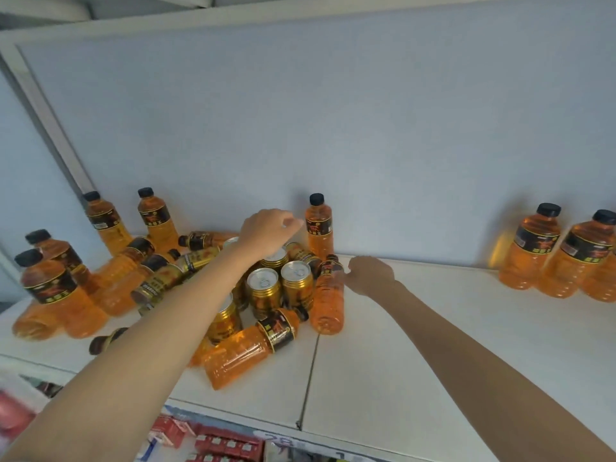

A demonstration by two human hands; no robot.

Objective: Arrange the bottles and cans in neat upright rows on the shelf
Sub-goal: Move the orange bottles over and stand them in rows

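Orange drink bottles with black caps and gold cans lie jumbled on the white shelf (pixel 416 328). Three gold cans (pixel 263 291) stand upright in the middle of the pile. My left hand (pixel 266 230) hovers with curled fingers right over another upright can (pixel 276 259); contact is hidden. My right hand (pixel 370 275) grips the neck end of a bottle lying on its side (pixel 328 301). One bottle (pixel 320 225) stands upright against the back wall just behind both hands. Another bottle (pixel 246 348) lies on its side at the front of the pile.
Several upright bottles (pixel 50 288) stand at the left, mixed with fallen ones. Three upright bottles (pixel 533 248) stand at the far right against the back wall. Bare shelf lies between them and my right hand. Red packs (pixel 226 445) fill the shelf below.
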